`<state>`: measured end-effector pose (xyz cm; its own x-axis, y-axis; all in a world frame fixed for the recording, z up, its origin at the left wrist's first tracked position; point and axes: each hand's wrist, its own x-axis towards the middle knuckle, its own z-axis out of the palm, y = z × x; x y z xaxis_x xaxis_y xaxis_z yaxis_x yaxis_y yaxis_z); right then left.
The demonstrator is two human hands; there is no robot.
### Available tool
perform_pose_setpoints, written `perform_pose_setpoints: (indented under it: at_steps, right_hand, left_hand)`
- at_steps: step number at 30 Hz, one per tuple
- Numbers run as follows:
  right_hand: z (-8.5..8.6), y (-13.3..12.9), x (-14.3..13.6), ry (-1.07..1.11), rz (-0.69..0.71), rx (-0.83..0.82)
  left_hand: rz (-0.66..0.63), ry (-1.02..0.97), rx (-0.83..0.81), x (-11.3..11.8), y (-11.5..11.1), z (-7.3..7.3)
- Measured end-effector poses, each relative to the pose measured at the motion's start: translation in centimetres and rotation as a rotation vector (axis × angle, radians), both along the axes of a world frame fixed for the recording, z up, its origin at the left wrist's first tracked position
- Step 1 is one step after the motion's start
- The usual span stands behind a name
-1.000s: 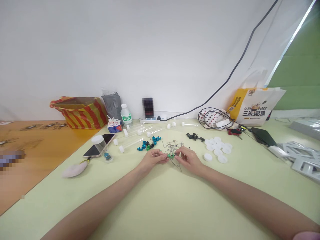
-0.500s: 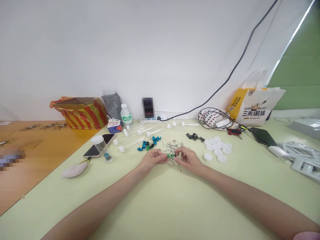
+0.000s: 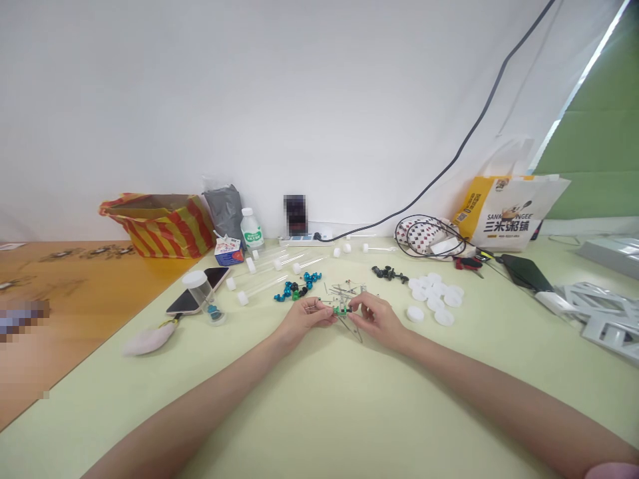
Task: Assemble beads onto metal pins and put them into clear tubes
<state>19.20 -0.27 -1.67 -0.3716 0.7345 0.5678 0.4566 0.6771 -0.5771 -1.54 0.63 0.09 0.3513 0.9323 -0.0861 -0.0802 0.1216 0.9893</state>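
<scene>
Between my two hands is a small green piece (image 3: 341,311) with a dark part at its right end; its exact kind is too small to tell. My left hand (image 3: 305,320) pinches its left side, and thin metal rods show by those fingers. On the right side, my right hand (image 3: 375,318) closes thumb and fingertips around the dark end. Several thin metal rods (image 3: 353,327) lie on the table under and behind the fingers. Beyond my left hand lies a cluster of blue, black and green small parts (image 3: 299,286). Black small parts (image 3: 389,273) lie farther back to the right.
White round caps (image 3: 436,289) lie to the right. Clear tubes with white caps (image 3: 264,286) spread over the back left. A clear jar (image 3: 204,298) stands by a phone (image 3: 182,303). A bottle (image 3: 252,228), striped bag (image 3: 164,226) and paper bag (image 3: 509,213) line the wall.
Both hands stay in nearly the same place. My right fingertips have shifted very slightly left against the green piece.
</scene>
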Motion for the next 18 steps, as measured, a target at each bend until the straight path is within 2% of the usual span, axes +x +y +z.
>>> perform_pose_setpoints:
  at_steps: [18]
  right_hand:
    - [-0.05, 0.04, 0.03, 0.000, 0.004, 0.010]
  left_hand:
    - [-0.005, -0.012, -0.005, -0.06, 0.17, -0.16]
